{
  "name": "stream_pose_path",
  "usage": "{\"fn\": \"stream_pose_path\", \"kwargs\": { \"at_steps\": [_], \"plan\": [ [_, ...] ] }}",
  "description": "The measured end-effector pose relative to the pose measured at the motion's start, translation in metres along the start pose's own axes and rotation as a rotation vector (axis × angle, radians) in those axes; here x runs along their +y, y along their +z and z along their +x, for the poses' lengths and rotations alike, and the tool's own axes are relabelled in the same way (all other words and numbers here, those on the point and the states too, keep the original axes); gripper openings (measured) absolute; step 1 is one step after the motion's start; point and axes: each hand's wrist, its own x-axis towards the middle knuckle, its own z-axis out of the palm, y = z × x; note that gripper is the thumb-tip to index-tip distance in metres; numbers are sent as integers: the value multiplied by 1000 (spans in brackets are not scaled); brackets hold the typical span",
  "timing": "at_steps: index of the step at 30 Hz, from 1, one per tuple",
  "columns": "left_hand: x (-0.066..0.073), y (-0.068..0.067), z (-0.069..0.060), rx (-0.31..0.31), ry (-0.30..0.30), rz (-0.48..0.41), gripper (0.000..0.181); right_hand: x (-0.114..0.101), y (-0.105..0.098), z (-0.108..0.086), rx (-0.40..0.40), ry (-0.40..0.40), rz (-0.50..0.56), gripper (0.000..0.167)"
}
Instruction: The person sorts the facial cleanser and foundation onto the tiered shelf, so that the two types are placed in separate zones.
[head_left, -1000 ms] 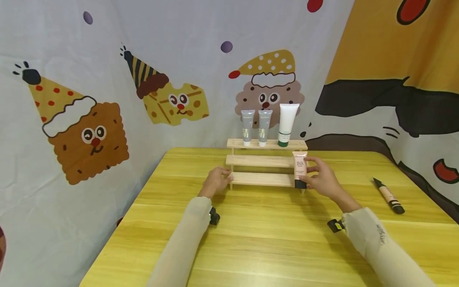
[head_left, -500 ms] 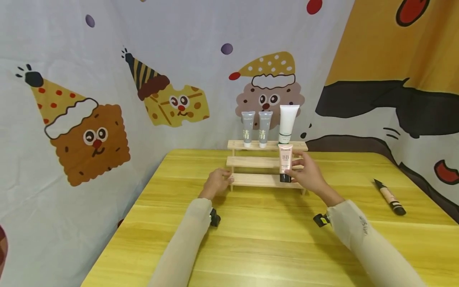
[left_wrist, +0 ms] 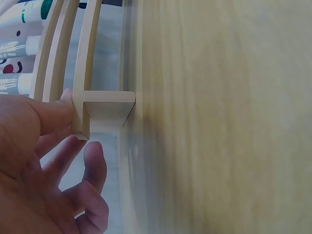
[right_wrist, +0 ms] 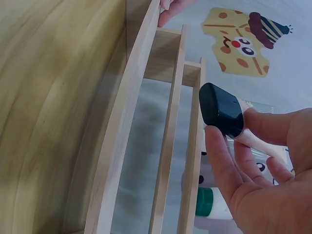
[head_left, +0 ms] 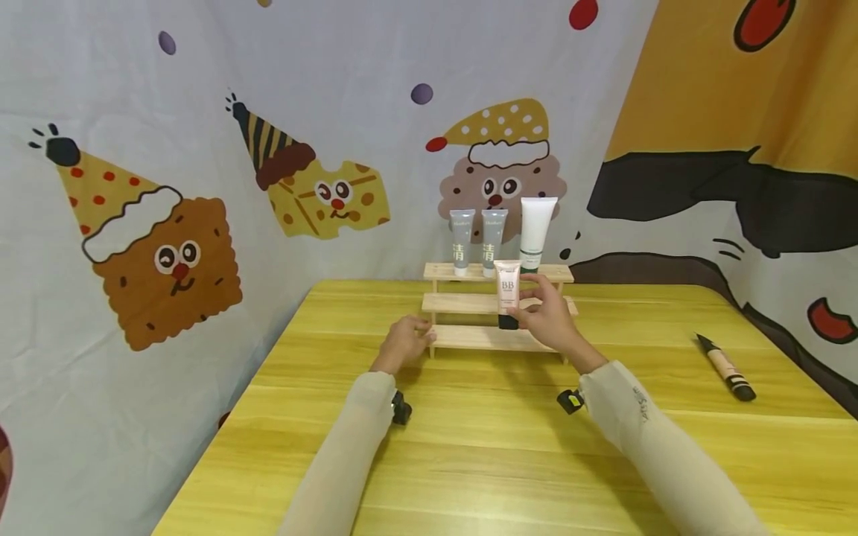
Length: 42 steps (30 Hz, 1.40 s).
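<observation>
A small pink BB cream tube [head_left: 508,289] with a black cap [right_wrist: 219,111] is pinched upright, cap down, between the thumb and fingers of my right hand [head_left: 551,320]. It is held in front of the three-tier wooden display rack [head_left: 472,337], apart from the shelves. My left hand [head_left: 402,344] grips the left end of the lowest shelf [left_wrist: 84,73], thumb on one face and fingers on the other. Two grey tubes [head_left: 461,240] and a white tube with a green cap [head_left: 535,227] stand cap-down on the top shelf.
A beige tube with a black cap [head_left: 725,368] lies on the right side of the yellow wood-grain table [head_left: 456,461]. Behind the table hangs a cloth [head_left: 348,59] printed with cartoon figures.
My right hand has carried the BB cream tube leftward and slightly up, from the rack's right end towards its middle. My left hand keeps its hold on the rack.
</observation>
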Motion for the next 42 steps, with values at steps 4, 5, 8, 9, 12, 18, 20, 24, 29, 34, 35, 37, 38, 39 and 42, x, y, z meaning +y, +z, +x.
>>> {"fn": "stream_pose_path", "kwargs": {
  "at_steps": [4,5,8,9,12,18,20,24,29,34,35,37,38,39,42],
  "plan": [
    [-1,0,0,0,2,2,35,1,7,7,20,-9,19,64],
    [-1,0,0,0,3,3,35,1,8,9,25,-13,23,64],
    [-2,1,1,3,8,3,35,1,14,13,40,-20,41,63],
    [-2,1,1,4,11,3,35,1,15,15,45,-23,45,63],
    [-3,2,2,4,17,0,35,1,20,20,60,-17,41,63],
    [-4,1,2,0,12,-2,35,-2,32,30,72,-20,43,60],
    [-4,0,2,-1,11,-7,35,-2,36,33,84,-37,45,57],
    [-4,0,2,-7,10,-14,35,1,43,39,102,-51,35,55],
    [-5,1,3,-8,13,-14,35,3,50,44,118,-54,54,53],
    [-6,2,4,-6,8,-13,35,3,57,47,130,-73,61,51],
    [-6,2,4,-5,6,-11,35,2,59,48,127,-75,59,51],
    [-6,3,4,-1,1,-12,34,2,61,49,120,-71,56,50],
    [-5,3,4,1,-3,-13,34,2,62,50,112,-64,55,50],
    [-5,3,5,0,-6,-13,34,1,63,50,105,-54,51,49],
    [-4,2,6,-3,-19,-11,34,-1,66,52,97,-31,47,47]
  ]
}}
